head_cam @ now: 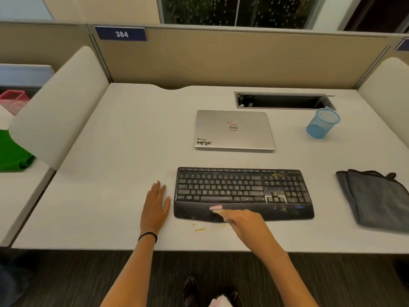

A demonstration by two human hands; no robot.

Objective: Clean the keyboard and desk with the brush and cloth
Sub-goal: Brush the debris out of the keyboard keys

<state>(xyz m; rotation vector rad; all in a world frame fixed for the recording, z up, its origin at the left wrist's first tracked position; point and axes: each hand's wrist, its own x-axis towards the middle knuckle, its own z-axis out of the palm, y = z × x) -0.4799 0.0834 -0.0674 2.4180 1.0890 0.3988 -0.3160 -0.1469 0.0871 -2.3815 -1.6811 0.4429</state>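
A black keyboard [232, 189] lies on the white desk [110, 173], with yellowish crumbs on its number pad and right wrist rest. My right hand [241, 218] is over the wrist rest and grips a small pink brush [215, 208], blurred by motion, its tip on the rest. My left hand [156, 204] rests flat on the desk just left of the keyboard, fingers straight. A folded grey cloth [376, 198] lies at the right of the desk. Some crumbs [200, 229] sit on the desk in front of the keyboard.
A shut silver laptop [234, 129] lies behind the keyboard. A blue mesh pen cup [322, 124] stands at the back right beside an open cable tray [285, 100]. Partition panels wall the desk at the back and both sides.
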